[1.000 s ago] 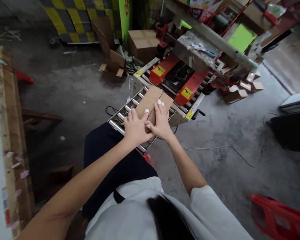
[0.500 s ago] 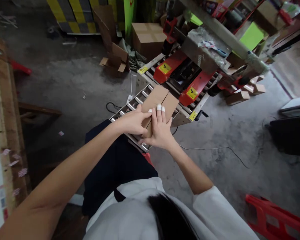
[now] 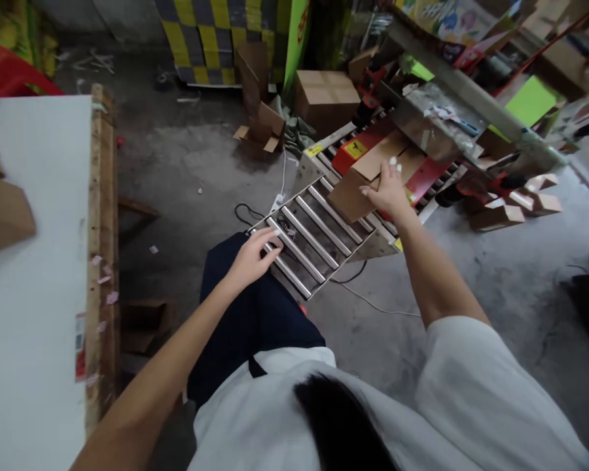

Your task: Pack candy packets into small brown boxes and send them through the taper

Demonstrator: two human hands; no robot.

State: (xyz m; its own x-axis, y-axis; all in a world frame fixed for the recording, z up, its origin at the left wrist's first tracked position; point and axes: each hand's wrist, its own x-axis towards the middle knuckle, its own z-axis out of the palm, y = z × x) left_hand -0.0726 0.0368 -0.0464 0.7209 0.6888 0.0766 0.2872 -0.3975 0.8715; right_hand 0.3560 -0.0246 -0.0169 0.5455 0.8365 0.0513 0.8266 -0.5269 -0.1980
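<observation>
A closed cardboard box (image 3: 353,194) lies on the rollers, its far part between the red side guides of the carton sealing machine (image 3: 356,149). My right hand (image 3: 391,186) rests on the box's top near its close end, fingers stretched out and tipped with white finger covers. Over the near rollers of the roller conveyor (image 3: 319,226) hovers my left hand (image 3: 258,254), apart from the box. Its fingers are parted and nothing is in them. The far end of the box is hidden under the machine's head.
To the left stands a white-topped table (image 3: 34,281) with a wooden edge and a cardboard box (image 3: 4,212) on it. Cardboard boxes (image 3: 326,91) sit on the floor behind the conveyor. A cable (image 3: 373,304) runs over the floor at right.
The box has moved forward along the rollers into the machine, my right hand going with it. My left hand has come off the box and back to the left. The view has swung left.
</observation>
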